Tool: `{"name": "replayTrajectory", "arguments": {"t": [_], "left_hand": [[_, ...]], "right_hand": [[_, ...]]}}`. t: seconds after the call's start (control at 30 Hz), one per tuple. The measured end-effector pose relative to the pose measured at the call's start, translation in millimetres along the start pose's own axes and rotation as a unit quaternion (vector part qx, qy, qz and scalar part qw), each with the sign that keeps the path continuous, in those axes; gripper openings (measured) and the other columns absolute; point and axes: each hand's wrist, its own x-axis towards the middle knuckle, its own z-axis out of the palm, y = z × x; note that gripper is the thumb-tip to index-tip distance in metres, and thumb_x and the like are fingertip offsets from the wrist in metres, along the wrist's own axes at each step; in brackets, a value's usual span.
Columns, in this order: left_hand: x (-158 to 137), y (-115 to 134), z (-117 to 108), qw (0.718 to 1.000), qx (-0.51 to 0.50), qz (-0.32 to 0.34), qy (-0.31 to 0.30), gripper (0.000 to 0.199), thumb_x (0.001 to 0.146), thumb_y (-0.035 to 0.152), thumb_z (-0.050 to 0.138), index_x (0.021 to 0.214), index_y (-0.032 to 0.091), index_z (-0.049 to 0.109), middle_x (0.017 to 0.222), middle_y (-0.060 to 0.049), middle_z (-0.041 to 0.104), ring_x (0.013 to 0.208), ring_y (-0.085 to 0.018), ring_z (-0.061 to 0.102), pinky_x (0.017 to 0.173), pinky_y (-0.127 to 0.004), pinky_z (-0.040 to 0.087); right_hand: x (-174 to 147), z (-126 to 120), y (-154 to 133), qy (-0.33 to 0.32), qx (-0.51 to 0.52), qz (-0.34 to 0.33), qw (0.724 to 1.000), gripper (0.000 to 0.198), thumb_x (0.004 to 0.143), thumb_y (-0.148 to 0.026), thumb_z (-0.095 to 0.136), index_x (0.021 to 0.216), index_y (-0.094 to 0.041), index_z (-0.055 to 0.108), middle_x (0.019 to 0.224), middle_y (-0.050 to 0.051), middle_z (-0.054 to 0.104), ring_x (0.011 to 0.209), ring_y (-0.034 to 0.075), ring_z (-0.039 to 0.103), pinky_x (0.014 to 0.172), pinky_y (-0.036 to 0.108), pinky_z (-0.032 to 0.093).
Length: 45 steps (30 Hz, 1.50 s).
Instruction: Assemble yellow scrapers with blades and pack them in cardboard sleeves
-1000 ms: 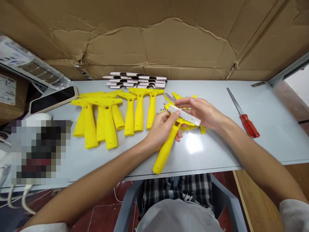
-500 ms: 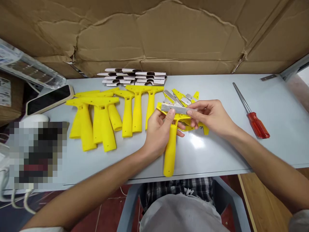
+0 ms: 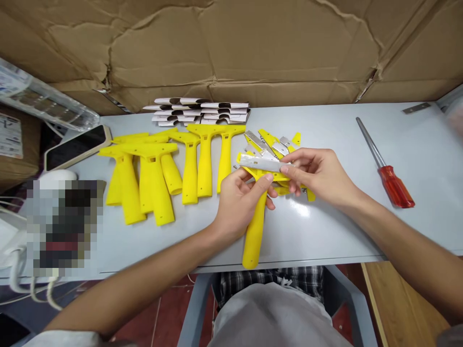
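Near the table's front edge, my left hand (image 3: 240, 200) is wrapped round the neck of a yellow scraper handle (image 3: 253, 241), just below its wide head. A flat metal plate with slots (image 3: 262, 163) lies along that head. The fingertips of my right hand (image 3: 316, 171) pinch the plate's right end. Right behind my hands is a jumbled pile of yellow head pieces (image 3: 266, 139) and loose metal plates (image 3: 256, 140), partly hidden by my fingers. Several more yellow T-shaped handles (image 3: 161, 193) lie to the left of my left hand.
A red-handled screwdriver (image 3: 396, 188) lies on the right, with a small metal blade (image 3: 415, 108) behind it. Folded white and black card sleeves (image 3: 202, 111) are stacked at the back. On the left are a phone (image 3: 77, 147), a plastic bottle (image 3: 54, 101) and white cables (image 3: 16, 274).
My left thumb has slid off the metal plate, down and right onto the handle's neck. The handle's lower end has tilted slightly left. The view has shifted a little.
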Motion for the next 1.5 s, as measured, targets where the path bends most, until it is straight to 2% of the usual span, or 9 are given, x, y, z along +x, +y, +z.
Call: {"name": "replayTrajectory", "arguments": {"t": [0.4, 0.53, 0.63, 0.7, 0.8, 1.03, 1.2, 1.33, 1.5], "left_hand": [[-2, 0, 2, 1.0, -0.007, -0.008, -0.007, 0.027, 0.085, 0.035, 0.086, 0.093, 0.015, 0.069, 0.068, 0.0, 0.069, 0.049, -0.011, 0.061, 0.043, -0.021, 0.048], [-3, 0, 4, 1.0, 0.002, -0.018, -0.011, 0.023, 0.089, 0.033, 0.08, 0.098, 0.014, 0.069, 0.066, 0.0, 0.068, 0.048, -0.011, 0.059, 0.044, -0.021, 0.049], [-4, 1, 5, 1.0, 0.0, -0.028, -0.013, 0.022, 0.09, 0.033, 0.076, 0.097, 0.014, 0.068, 0.063, 0.001, 0.066, 0.045, -0.01, 0.056, 0.043, -0.021, 0.047], [-4, 2, 6, 0.999, -0.01, -0.037, -0.012, 0.018, 0.091, 0.033, 0.072, 0.094, 0.016, 0.066, 0.061, 0.002, 0.064, 0.044, -0.009, 0.054, 0.043, -0.021, 0.045], [-4, 4, 6, 0.998, -0.035, -0.047, -0.009, 0.014, 0.091, 0.03, 0.068, 0.093, 0.016, 0.064, 0.06, 0.003, 0.06, 0.043, -0.008, 0.05, 0.042, -0.02, 0.042], [2, 6, 5, 0.996, -0.077, -0.028, -0.044, 0.02, 0.088, 0.034, 0.072, 0.093, 0.016, 0.065, 0.063, 0.002, 0.058, 0.047, -0.008, 0.047, 0.039, -0.018, 0.033], [4, 5, 5, 0.993, -0.102, -0.039, -0.054, 0.021, 0.089, 0.036, 0.072, 0.09, 0.018, 0.062, 0.068, 0.002, 0.058, 0.047, -0.007, 0.046, 0.04, -0.02, 0.03], [4, 3, 4, 0.993, -0.098, -0.042, -0.058, 0.021, 0.089, 0.037, 0.071, 0.094, 0.018, 0.063, 0.069, 0.002, 0.057, 0.048, -0.007, 0.047, 0.041, -0.02, 0.031], [2, 1, 5, 0.993, -0.081, -0.044, -0.072, 0.016, 0.08, 0.023, 0.074, 0.088, 0.018, 0.06, 0.07, 0.003, 0.055, 0.05, -0.006, 0.046, 0.041, -0.018, 0.03]], "right_hand": [[-3, 3, -2, 0.066, -0.057, -0.059, 0.994, 0.045, 0.079, -0.051, 0.09, 0.09, -0.014, 0.066, 0.066, 0.0, 0.063, 0.052, 0.009, 0.06, 0.048, 0.021, 0.051], [-5, 2, -1, 0.076, -0.082, -0.094, 0.989, 0.04, 0.078, -0.047, 0.09, 0.087, -0.013, 0.07, 0.08, 0.004, 0.07, 0.059, 0.009, 0.063, 0.052, 0.021, 0.053], [-6, 1, 1, 0.075, -0.099, -0.123, 0.985, 0.031, 0.082, -0.041, 0.086, 0.091, -0.013, 0.076, 0.088, 0.006, 0.073, 0.066, 0.009, 0.065, 0.057, 0.021, 0.056], [-7, 0, 3, 0.07, -0.118, -0.144, 0.98, 0.026, 0.087, -0.037, 0.08, 0.101, -0.015, 0.08, 0.096, 0.008, 0.076, 0.073, 0.01, 0.068, 0.063, 0.022, 0.058], [-8, 0, 7, 0.061, -0.149, -0.165, 0.973, 0.027, 0.091, -0.033, 0.076, 0.111, -0.017, 0.084, 0.108, 0.009, 0.077, 0.087, 0.013, 0.072, 0.075, 0.024, 0.062], [-11, -2, 3, 0.047, -0.141, -0.173, 0.974, 0.023, 0.086, -0.035, 0.081, 0.103, -0.02, 0.085, 0.113, 0.009, 0.075, 0.103, 0.017, 0.072, 0.09, 0.032, 0.065], [-15, 0, -1, 0.05, -0.154, -0.174, 0.971, 0.027, 0.081, -0.042, 0.088, 0.101, -0.023, 0.085, 0.114, 0.01, 0.074, 0.107, 0.021, 0.07, 0.089, 0.035, 0.064], [-14, 1, 2, 0.05, -0.177, -0.183, 0.966, 0.024, 0.084, -0.043, 0.084, 0.095, -0.022, 0.085, 0.112, 0.01, 0.074, 0.105, 0.019, 0.07, 0.089, 0.033, 0.062], [-12, 1, 4, 0.071, -0.176, -0.147, 0.971, 0.027, 0.084, -0.042, 0.084, 0.099, -0.02, 0.084, 0.106, 0.009, 0.074, 0.091, 0.016, 0.068, 0.077, 0.029, 0.06]]}}
